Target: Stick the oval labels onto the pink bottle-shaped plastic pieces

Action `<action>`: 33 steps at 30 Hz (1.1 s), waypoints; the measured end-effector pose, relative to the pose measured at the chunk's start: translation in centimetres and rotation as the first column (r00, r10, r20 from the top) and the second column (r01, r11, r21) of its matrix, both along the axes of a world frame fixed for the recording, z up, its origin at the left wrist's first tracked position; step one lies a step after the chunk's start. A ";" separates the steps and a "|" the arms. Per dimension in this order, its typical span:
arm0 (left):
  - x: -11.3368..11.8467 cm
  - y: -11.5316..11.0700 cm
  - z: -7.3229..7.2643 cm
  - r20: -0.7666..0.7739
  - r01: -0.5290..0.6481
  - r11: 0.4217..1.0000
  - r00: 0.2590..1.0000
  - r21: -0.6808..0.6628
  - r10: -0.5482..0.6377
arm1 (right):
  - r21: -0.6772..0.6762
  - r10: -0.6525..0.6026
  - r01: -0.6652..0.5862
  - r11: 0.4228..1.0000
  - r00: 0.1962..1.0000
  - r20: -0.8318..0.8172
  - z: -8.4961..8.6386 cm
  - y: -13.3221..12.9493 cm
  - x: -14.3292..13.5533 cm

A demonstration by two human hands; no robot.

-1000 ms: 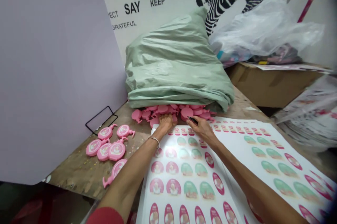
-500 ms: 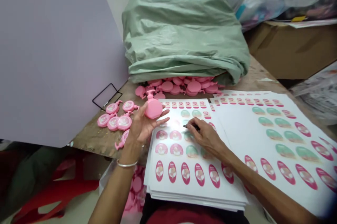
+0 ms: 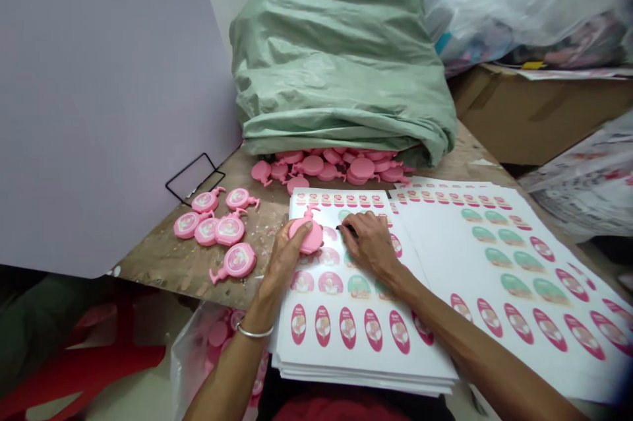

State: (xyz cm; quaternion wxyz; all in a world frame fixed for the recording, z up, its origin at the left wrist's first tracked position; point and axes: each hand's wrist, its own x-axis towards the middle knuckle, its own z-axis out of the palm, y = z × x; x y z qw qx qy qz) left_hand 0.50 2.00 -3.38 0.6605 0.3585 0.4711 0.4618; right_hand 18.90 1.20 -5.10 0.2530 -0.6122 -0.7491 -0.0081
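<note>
My left hand [image 3: 283, 256] is closed round a flat pink toy pump bottle [image 3: 307, 236], thumb across its plain face. It holds the bottle low over the left part of a stack of sticker sheets [image 3: 356, 368]. Over the same top sheet, my right hand [image 3: 368, 243] pinches a small dark tool [image 3: 339, 228], whose tip points left towards the bottle; most of the tool is hidden by the fingers. Pink and green half-round stickers and oval stickers [image 3: 348, 327] are printed on the sheet. To the left lie several pink bottles bearing round-faced stickers [image 3: 240, 260].
A green sack [image 3: 341, 64] stands at the back, plain pink bottles [image 3: 362, 167] spilling from its mouth. More sticker sheets [image 3: 435, 249] spread to the right. A black wire frame [image 3: 195, 178] sits by the pale panel [image 3: 113, 111]. Below the table edge hangs a plastic bag [image 3: 188, 355] of pink pieces.
My left hand has come down and right, turning from an open palm under the bottle to a thumb grip on it. The right hand has shifted slightly left and up, tool still pinched.
</note>
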 end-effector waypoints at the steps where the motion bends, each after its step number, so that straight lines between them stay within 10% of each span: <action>1: 0.0 0.0 -0.2 -0.015 -0.007 1.000 1.000 0.001 0.007 | -0.004 0.003 -0.003 1.000 1.000 -0.014 0.0 0.0 0.1; 15: -0.2 0.1 -0.6 0.011 -0.019 1.000 1.000 0.021 0.019 | 0.008 0.002 0.000 1.000 0.962 -0.274 0.2 0.3 -0.2; 22: -0.2 -0.4 0.6 0.134 -0.049 0.999 0.990 0.014 0.047 | -0.135 -0.079 -0.028 0.990 0.690 -0.720 3.5 -0.3 0.4; 33: 0.9 -1.7 2.6 0.199 -0.020 0.999 0.980 -0.026 0.025 | -0.074 0.070 -0.168 0.983 0.716 -0.695 5.8 -1.7 -2.3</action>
